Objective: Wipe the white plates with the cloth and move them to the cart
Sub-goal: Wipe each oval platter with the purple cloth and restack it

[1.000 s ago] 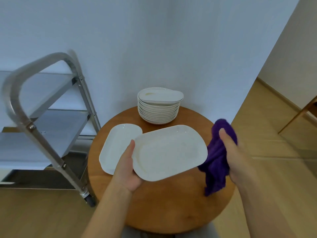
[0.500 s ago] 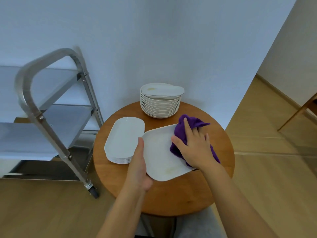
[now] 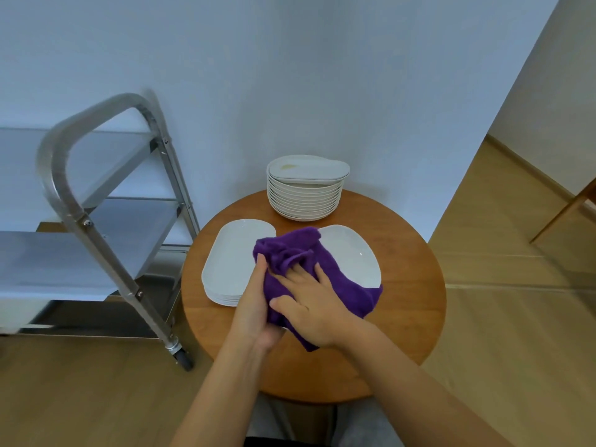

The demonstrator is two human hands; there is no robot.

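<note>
While no plate is visible on its shelves, the steel cart (image 3: 106,201) stands at the far left, just beside the round wooden tabletop (image 3: 409,285); both shelf surfaces in view appear bare, though parts lie outside the frame.

On the left portion of the tabletop rests a low stack of oblong white plates (image 3: 230,259). Whether these have been wiped cannot be told.

At centre, the left hand (image 3: 254,304) grips the near edge of a single white plate (image 3: 351,253), thumb lying along its rim and the remaining fingers hidden beneath. This plate appears raised slightly off the tabletop at the held end. The purple cloth (image 3: 325,282) covers most of its face.

The right hand (image 3: 314,309) presses flat on the cloth, fingers (image 3: 298,272) spread and straight, not curled round anything.

Behind, near the wall, a taller stack of round plates (image 3: 306,198) carries one oblong plate on top, which shows a yellowish stain.

Assessment: the task is at an early stage. One plate is under wiping; nothing is confirmed delivered to the cart. Remaining work, as judged, comprises finishing this plate, transferring it leftward to the cart, and processing the rear stack, the stained top piece included.
</note>
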